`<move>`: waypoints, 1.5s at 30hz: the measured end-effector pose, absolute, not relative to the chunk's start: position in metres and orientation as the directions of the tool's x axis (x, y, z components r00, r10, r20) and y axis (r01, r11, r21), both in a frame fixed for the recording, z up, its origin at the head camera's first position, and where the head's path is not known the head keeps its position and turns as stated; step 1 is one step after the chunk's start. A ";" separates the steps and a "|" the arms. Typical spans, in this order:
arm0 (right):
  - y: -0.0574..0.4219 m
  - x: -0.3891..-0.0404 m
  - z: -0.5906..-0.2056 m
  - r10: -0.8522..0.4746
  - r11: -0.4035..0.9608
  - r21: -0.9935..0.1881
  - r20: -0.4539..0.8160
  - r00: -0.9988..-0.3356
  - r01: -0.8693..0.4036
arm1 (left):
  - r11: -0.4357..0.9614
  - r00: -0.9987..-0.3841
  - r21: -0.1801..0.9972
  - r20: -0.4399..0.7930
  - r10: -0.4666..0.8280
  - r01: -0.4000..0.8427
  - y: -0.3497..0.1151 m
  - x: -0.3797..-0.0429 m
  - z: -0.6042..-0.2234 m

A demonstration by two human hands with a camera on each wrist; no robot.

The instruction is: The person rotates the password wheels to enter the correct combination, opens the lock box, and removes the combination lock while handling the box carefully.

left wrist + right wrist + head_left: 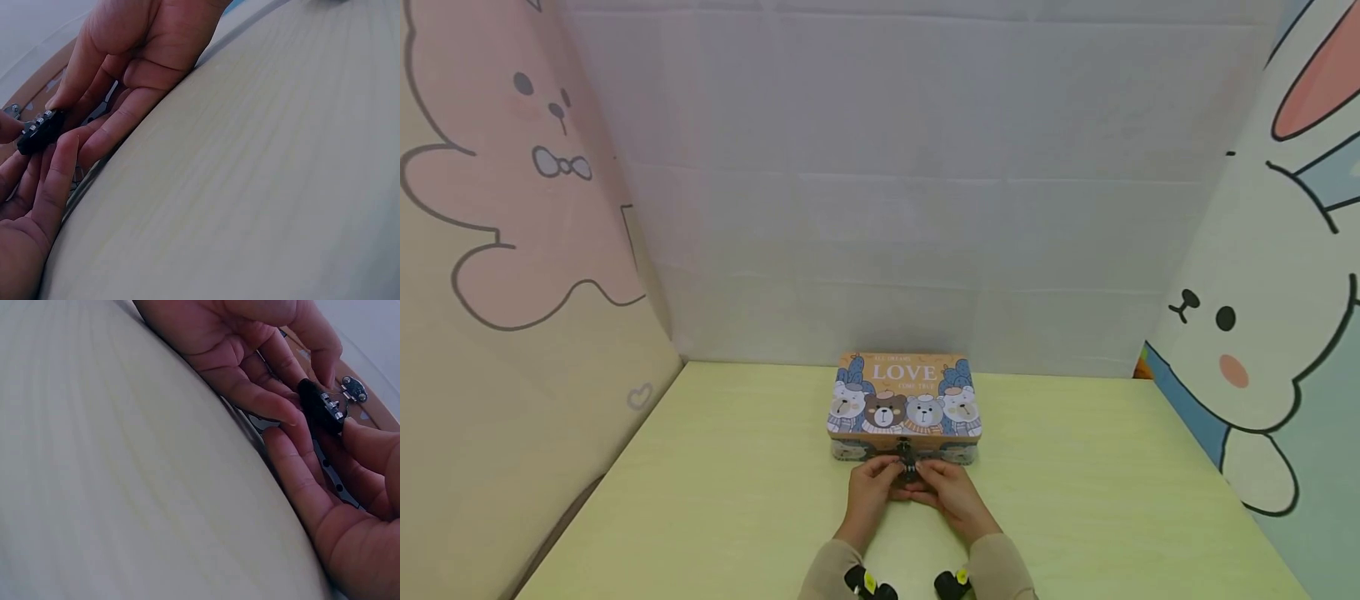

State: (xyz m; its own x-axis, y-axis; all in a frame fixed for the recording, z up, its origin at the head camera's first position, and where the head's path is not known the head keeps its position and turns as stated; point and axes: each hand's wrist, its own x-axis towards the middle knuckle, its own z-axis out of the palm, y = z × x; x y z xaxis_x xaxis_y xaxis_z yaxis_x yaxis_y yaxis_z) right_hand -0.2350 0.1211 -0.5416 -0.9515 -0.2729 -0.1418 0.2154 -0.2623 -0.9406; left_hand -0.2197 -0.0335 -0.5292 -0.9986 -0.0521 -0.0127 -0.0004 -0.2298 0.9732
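Both hands are at the front of a lidded box (904, 400) printed with bears and the word LOVE. Between them is a small black combination padlock (908, 468) with several silver dials, hanging at the box's metal latch (354, 389). My left hand (871, 496) pinches one side of the padlock with thumb and fingers. From the other side my right hand (953, 498) pinches it, a thumb at the dials in the right wrist view. Lower fingers of the two hands meet beneath the padlock. Its dial numbers are too small to read.
The box stands shut near the back of a pale yellow-green table (737, 483). Behind it rises a white cloth wall (887, 208). Side panels with a pink cartoon animal (512, 208) and a white rabbit (1262, 333) flank the table.
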 end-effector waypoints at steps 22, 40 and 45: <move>0.121 -0.235 -0.543 -0.286 -0.268 -0.940 -0.130 -0.949 0.210 | -0.263 -1.000 0.965 -0.008 -0.028 0.000 -0.035 -0.217 -0.524; 0.122 -0.236 -0.544 -0.278 -0.248 -0.946 -0.139 -0.950 0.211 | -0.252 -1.000 0.968 0.004 -0.027 0.011 -0.034 -0.221 -0.532; 0.122 -0.236 -0.543 -0.278 -0.244 -0.947 -0.137 -0.951 0.207 | -0.228 -0.999 0.974 -0.015 -0.044 -0.005 -0.034 -0.231 -0.552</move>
State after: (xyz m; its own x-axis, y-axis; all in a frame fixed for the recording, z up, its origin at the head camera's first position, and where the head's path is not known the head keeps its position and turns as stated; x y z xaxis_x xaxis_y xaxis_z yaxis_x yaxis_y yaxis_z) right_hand -0.2357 0.1215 -0.5430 -0.9509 -0.2777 -0.1367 0.2074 -0.2438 -0.9474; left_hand -0.2314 -0.0336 -0.5516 -0.9989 -0.0442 -0.0150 -0.0046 -0.2280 0.9736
